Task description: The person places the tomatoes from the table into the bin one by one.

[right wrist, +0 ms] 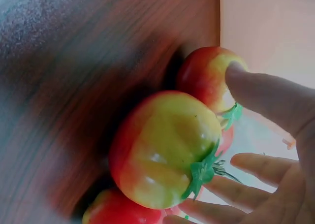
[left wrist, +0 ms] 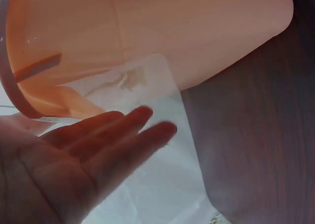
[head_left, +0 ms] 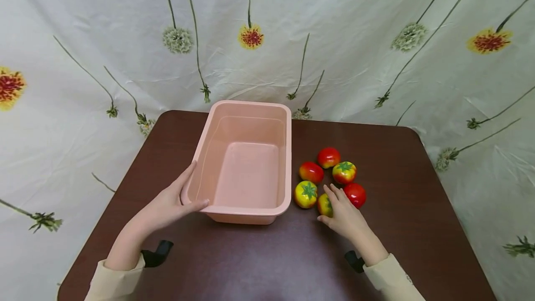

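A pink plastic tub [head_left: 288, 161] stands on the table. My left hand [head_left: 167, 206] is at its near-left corner, thumb by the near rim and fingers along the left side. Those fingers look straight in the left wrist view, beside the tub wall [left wrist: 206, 32]. My right hand [head_left: 344, 215] hovers with spread fingers over a yellow-and-red tomato [head_left: 324, 206], partly hidden by the hand. In the right wrist view this tomato [right wrist: 162, 145] has a green stem, and the fingers are not closed round it. Around it lie a yellow tomato [head_left: 306, 194] and a red tomato [head_left: 355, 195].
Farther back are two red tomatoes [head_left: 329, 157] and a red-and-yellow tomato [head_left: 344, 172]. The dark brown table [head_left: 401, 208] has rounded far corners. Pale cloth [head_left: 355, 59] printed with flowers hangs behind and beside it.
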Available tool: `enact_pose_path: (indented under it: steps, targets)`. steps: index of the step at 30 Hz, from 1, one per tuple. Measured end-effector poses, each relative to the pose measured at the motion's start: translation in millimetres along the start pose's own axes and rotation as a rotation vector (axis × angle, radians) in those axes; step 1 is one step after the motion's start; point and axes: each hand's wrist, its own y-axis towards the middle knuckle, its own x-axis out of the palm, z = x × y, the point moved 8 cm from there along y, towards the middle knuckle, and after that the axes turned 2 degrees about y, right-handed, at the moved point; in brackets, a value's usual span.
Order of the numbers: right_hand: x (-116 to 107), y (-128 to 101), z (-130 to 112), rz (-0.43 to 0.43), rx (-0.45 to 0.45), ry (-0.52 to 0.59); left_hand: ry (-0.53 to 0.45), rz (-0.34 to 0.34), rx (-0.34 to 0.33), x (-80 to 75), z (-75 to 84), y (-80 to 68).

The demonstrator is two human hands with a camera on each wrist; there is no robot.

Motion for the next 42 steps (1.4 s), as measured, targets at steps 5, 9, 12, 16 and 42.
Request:
enact_pose_path:
  steps: [5,9,12,16,42]
  targets:
    - [4.6,0.1,0.4,-0.014,0.006,-0.028,-0.030,-0.024,-0.022,2.9,-4.1,-1.8]
    - [6.6,-0.5,-0.2,0.000,0.005,-0.056,-0.053,-0.030,-0.021,3.6,-3.8,-2.3]
    - [9.6,-1.7,-0.9,0.013,-0.006,-0.077,-0.078,-0.028,-0.013,4.3,-3.9,-2.1]
    - [13.7,-3.0,-1.6,0.043,-0.023,-0.091,-0.128,-0.019,-0.004,7.3,-7.0,-0.8]
    - [-41.5,18.8,-2.9,0.234,0.110,0.257,-0.219,0.066,-0.019,15.1,-17.7,1.3]
